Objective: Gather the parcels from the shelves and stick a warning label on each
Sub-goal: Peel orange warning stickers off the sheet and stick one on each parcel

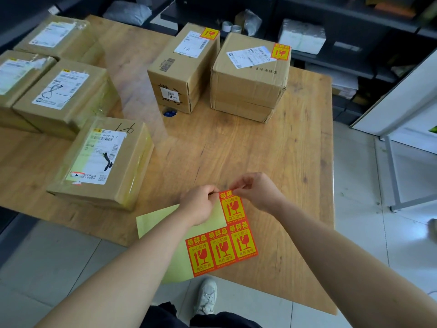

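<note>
Nearest to the person, below both hands, a pale shoe (pixel 208 294) stands on the tiled floor. Just above it begins the label sheet (pixel 160 223), a yellow-green backing paper that reaches up to the hands. Its lower part lies past the near edge of the wooden table (pixel 236 150). Along its lower edge sits a row of three labels (pixel 221 249), red with yellow, and one top label (pixel 233 207) stands above the rightmost of them. Each label is taller than wide. Its long axis runs from the person outward, and the printed heads point away, leaning a little to the left.

The left hand (pixel 201 204) pinches the upper edge of the backing, just beside the top label's left corner. The right hand (pixel 255 192) pinches that label's upper right corner between thumb and finger. The two hands are close together; I cannot tell if they touch.

Left of the left hand and somewhat farther lies a flat parcel (pixel 101 162), its long side running away from the person. Beyond it, more to the left, is a group of three taped parcels (pixel 63 95). Far ahead of the hands two taller boxes stand side by side. The left box (pixel 184 65) carries a left sticker (pixel 209 33) on the far right corner of its top, and the right box (pixel 250 74) carries a right sticker (pixel 280 52) in the same place. Behind them are dark shelves (pixel 354 31).
</note>
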Action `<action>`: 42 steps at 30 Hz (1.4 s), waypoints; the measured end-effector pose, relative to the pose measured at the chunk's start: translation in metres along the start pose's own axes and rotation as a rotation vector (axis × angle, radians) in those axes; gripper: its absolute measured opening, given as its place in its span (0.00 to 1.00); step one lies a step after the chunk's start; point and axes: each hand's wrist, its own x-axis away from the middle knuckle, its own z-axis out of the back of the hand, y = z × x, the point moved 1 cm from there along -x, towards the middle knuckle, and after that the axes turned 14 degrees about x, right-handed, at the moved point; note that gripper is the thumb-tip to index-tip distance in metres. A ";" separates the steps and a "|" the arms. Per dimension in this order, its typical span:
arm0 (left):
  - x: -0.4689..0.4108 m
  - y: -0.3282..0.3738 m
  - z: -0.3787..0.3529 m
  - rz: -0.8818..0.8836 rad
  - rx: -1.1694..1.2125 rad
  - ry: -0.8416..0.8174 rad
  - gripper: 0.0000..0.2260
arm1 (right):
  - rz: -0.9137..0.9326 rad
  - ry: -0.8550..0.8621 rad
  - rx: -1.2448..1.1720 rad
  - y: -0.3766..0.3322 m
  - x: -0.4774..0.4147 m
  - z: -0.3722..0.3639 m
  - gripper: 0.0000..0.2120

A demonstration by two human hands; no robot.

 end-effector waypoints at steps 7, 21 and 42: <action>-0.009 -0.014 0.004 0.068 0.149 -0.040 0.13 | 0.051 -0.014 -0.020 -0.002 0.003 0.005 0.09; -0.011 -0.017 0.006 0.035 0.199 -0.026 0.03 | -0.006 -0.040 -0.046 -0.001 0.004 0.007 0.10; -0.012 -0.019 0.009 0.012 0.128 -0.012 0.07 | 0.024 0.034 0.096 -0.001 0.007 0.008 0.05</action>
